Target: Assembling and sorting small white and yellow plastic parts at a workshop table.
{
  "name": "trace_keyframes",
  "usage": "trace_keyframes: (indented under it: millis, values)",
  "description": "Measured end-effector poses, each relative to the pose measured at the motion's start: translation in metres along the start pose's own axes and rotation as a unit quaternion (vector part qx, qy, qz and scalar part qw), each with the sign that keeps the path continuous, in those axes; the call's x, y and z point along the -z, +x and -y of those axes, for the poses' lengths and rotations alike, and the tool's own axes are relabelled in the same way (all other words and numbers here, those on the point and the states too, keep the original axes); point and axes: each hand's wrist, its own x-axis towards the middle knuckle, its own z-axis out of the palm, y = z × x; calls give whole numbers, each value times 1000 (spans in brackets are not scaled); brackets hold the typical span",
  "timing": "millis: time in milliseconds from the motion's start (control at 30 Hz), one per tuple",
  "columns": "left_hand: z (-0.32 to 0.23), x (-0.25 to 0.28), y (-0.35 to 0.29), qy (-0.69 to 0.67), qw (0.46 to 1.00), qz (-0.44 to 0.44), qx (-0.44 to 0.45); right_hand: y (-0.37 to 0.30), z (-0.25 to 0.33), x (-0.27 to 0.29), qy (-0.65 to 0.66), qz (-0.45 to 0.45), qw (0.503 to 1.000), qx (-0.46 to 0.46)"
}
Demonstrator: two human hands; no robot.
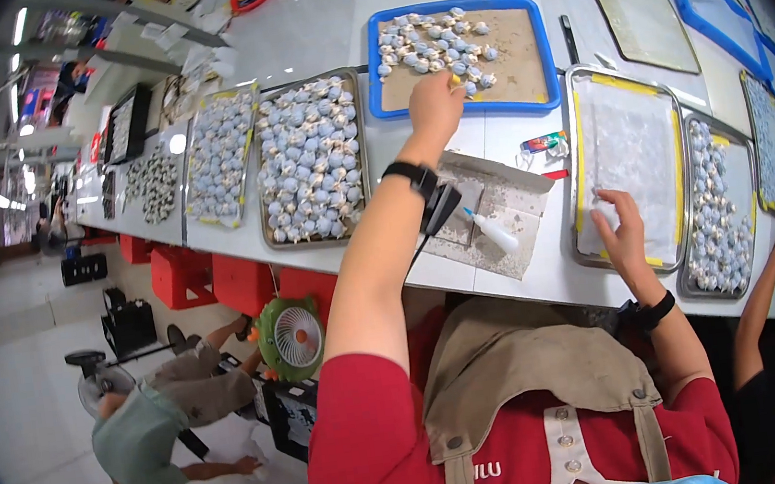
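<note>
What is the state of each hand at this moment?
Left hand: at the pale pieces in the blue tray; grip cannot be told.
Right hand: open, nothing seen in it, at the lined tray.

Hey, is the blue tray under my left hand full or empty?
The blue tray is partly full: pale pieces bunch toward its left, while bare brown lining shows at its right.

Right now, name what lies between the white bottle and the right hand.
The head view shows a speckled grey sheet, white tabletop, then the left rim of the lined metal tray.
</note>
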Motion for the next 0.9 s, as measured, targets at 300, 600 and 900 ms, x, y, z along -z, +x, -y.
trace_keyframes:
  millis: [300, 600, 900]
  values:
    - [19, -46, 44, 105, 980, 127, -115, -9, 95, -83, 14, 118, 990, -77]
    - [-10, 75, -105, -671, 685, 222, 173, -31, 98, -83, 132, 103, 965, -200]
    - [-71, 127, -172, -659, 642, 321, 225, -16, 154, 38, 402, 29, 887, -226]
